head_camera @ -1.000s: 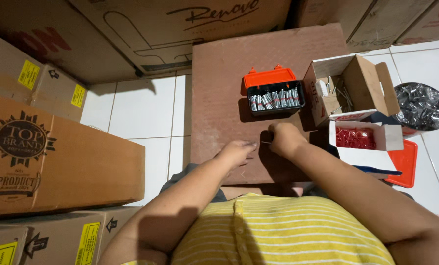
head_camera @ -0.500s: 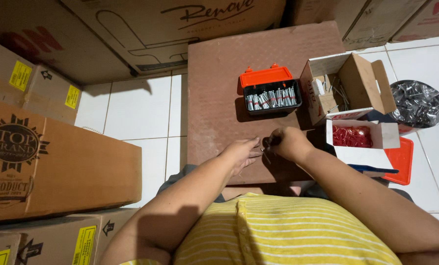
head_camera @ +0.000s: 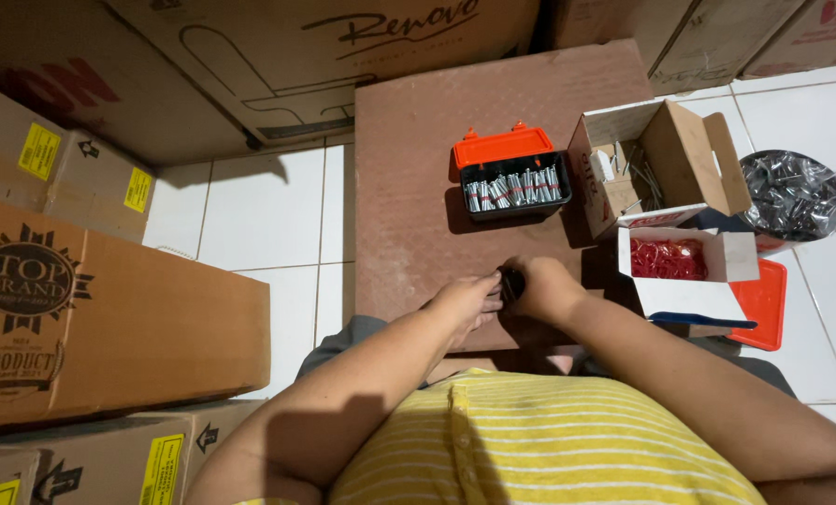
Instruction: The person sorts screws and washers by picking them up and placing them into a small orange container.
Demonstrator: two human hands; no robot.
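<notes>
Your left hand (head_camera: 463,301) and right hand (head_camera: 541,288) meet over the near edge of the brown board (head_camera: 418,168), fingers curled in tight around a small dark piece (head_camera: 510,281) pinched between them; it is too small and too shadowed to say what it is, or which hand carries most of the grip. With both hands closed this narrowly on something so little, the likeliest slip is the piece popping out of your fingertips, and from where it sits it could roll off the board's front edge into your lap or onto the white floor tiles (head_camera: 268,215), where it would be hard to find among the big cartons (head_camera: 109,309). Farther out, the black case with the orange lid (head_camera: 516,182) stands open and full of small silver parts; a careless elbow or a quick reach could tip it. On your right, the open brown box (head_camera: 666,164), the white box of red pieces (head_camera: 684,266) and the bag of metal parts (head_camera: 797,196) crowd close together, so your forearm could catch a flap and spill them.
</notes>
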